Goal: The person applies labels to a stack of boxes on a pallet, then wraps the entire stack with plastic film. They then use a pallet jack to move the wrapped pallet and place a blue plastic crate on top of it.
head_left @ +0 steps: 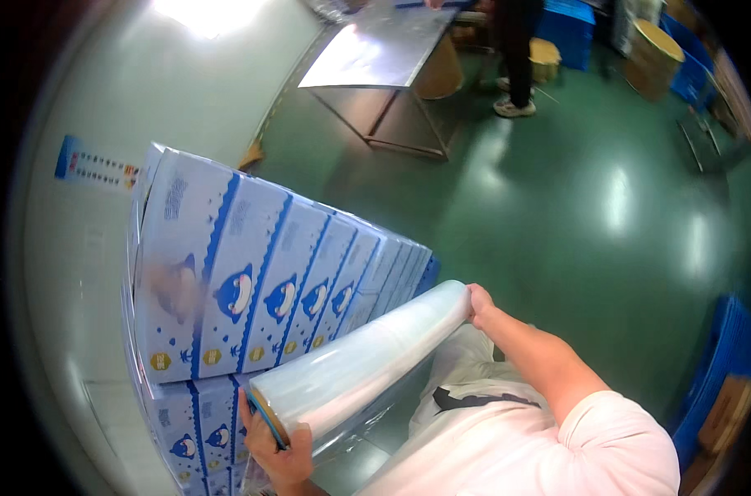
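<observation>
Farthest left of the roll of clear film, a pale wall bears a small sign, hard to make out. Just left of the roll stand stacked blue boxes, lower rows partly hidden. The left hand is clamped on the roll's near end, some fingers concealed. Beyond the roll are a shiny table, cut off above, and a person's legs. The right hand is clamped on the roll's far end, fingertips hidden. Right of the roll, glossy green floor reaches a blue stack.
</observation>
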{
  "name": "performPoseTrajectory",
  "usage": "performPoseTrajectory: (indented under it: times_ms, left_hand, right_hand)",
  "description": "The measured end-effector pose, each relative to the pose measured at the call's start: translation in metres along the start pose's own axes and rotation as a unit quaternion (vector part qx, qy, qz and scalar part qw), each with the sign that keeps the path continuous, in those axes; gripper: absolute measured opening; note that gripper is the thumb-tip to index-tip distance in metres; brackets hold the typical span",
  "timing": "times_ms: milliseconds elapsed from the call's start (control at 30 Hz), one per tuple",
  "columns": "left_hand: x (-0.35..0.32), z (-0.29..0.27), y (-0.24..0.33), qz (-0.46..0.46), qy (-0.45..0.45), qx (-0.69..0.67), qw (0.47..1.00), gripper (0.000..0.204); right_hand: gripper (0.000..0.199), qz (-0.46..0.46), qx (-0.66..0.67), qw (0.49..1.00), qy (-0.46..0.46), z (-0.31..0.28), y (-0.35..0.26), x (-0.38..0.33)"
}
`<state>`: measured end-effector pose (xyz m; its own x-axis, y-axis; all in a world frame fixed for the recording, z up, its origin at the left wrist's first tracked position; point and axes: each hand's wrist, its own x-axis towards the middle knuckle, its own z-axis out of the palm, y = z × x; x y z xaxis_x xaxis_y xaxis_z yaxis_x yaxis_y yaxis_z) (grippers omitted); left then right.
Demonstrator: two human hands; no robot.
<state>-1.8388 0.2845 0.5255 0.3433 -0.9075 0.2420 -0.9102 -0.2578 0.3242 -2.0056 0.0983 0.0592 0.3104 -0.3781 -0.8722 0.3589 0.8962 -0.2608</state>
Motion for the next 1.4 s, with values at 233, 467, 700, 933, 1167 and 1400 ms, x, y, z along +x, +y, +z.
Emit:
performPoseTrajectory:
  times_ms: [233,467,700,933,1167,1400]
  left_hand:
    - [0.174,0.071,0.087,0.022,-0.041,0.075,0.996,0.062]
    - [0.361,0.12,0.084,0.023,-0.006,0.069,0.997,0.03]
    - [0.52,0.149,0.028,-0.226,0.061,0.1,0.967,0.054]
    - [0.643,0.147,-0.057,-0.363,0.063,0.219,0.904,0.06]
    - [0.822,0.124,-0.196,-0.51,0.02,0.198,0.837,0.063]
    - [0.967,0.109,-0.368,-0.488,0.088,0.195,0.846,0.054]
  right_hand:
    - [0.025,0.035,-0.072,0.996,-0.03,0.09,-0.199,0.097]
    - [0.027,0.092,-0.128,0.986,-0.046,0.201,-0.329,0.188]
    - [0.022,0.125,-0.254,0.953,-0.105,0.366,-0.406,0.318]
    - [0.029,0.215,-0.43,0.87,-0.111,0.576,-0.361,0.391]
    - [0.033,0.292,-0.464,0.83,-0.107,0.765,-0.319,0.488]
    - [0.026,0.258,-0.535,0.8,-0.085,1.007,-0.342,0.585]
